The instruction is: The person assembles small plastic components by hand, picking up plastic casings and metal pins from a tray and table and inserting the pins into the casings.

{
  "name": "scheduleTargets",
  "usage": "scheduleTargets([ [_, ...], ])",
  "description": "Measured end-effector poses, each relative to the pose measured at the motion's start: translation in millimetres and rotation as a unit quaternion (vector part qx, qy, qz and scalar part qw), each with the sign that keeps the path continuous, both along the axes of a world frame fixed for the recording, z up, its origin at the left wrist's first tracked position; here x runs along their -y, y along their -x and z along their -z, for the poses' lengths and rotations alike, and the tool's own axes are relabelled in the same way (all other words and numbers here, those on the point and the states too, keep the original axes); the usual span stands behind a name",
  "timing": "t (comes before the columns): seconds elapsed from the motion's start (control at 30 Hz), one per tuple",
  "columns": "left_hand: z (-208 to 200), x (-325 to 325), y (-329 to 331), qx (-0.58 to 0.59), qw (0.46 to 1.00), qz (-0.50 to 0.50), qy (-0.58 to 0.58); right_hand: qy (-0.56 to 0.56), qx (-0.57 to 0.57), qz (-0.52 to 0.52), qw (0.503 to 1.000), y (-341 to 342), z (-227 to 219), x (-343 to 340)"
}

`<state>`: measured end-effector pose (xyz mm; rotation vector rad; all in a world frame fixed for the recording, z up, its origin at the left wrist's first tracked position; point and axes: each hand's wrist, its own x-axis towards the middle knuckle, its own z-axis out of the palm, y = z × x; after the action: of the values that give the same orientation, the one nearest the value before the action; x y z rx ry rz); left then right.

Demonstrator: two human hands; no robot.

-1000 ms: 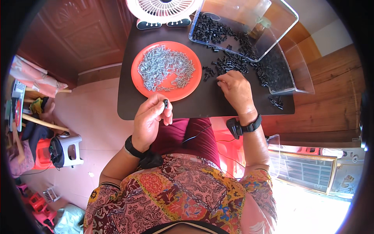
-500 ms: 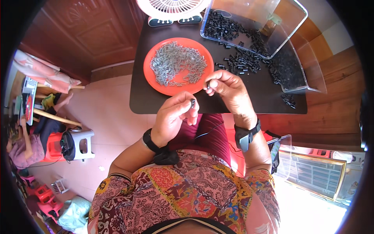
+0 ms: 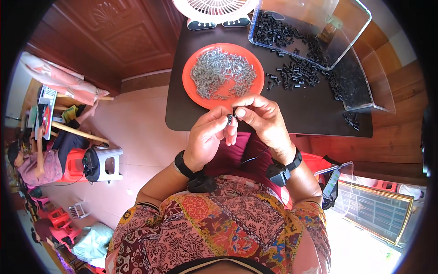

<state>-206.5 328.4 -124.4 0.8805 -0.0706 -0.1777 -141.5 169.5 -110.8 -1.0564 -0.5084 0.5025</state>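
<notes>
My left hand (image 3: 206,137) pinches a small black cylindrical piece (image 3: 229,119) between thumb and fingers, just off the table's near edge. The fingertips of my right hand (image 3: 267,122) are closed on a small dark piece (image 3: 235,111), mostly hidden, right beside the black one; whether the two pieces touch I cannot tell. Beyond my hands stands a round red plate (image 3: 190,91) heaped with small silvery metal pieces (image 3: 221,68), too fine to name. To its right, several loose black cylindrical pieces (image 3: 299,74) are scattered on the dark table (image 3: 315,116).
A clear plastic bin (image 3: 360,32) lies tipped at the back right, black pieces spilling out. A white fan (image 3: 214,9) stands behind the plate. A few black pieces (image 3: 351,121) sit near the right corner. Off to the left, another person (image 3: 43,160) sits on a stool.
My right hand has come down and left, so its fingertips now meet those of my left hand. The view has shifted slightly, moving the table and plate rightward in the picture.
</notes>
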Motion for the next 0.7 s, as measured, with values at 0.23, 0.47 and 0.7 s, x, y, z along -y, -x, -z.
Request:
scheduleTargets([
  [0.23, 3, -5, 3, 0.012, 1.0, 0.01, -0.013, 0.043, -0.001, -0.025, 0.999, 1, -18, 0],
  [0.47, 1, -3, 2, 0.032, 0.995, -0.006, -0.094, 0.074, 0.039, 0.016, 0.996, 1, -20, -2],
  [0.7, 7, -4, 3, 0.046, 0.994, -0.012, -0.097, 0.064, 0.024, 0.01, 0.998, 6, -21, -6],
])
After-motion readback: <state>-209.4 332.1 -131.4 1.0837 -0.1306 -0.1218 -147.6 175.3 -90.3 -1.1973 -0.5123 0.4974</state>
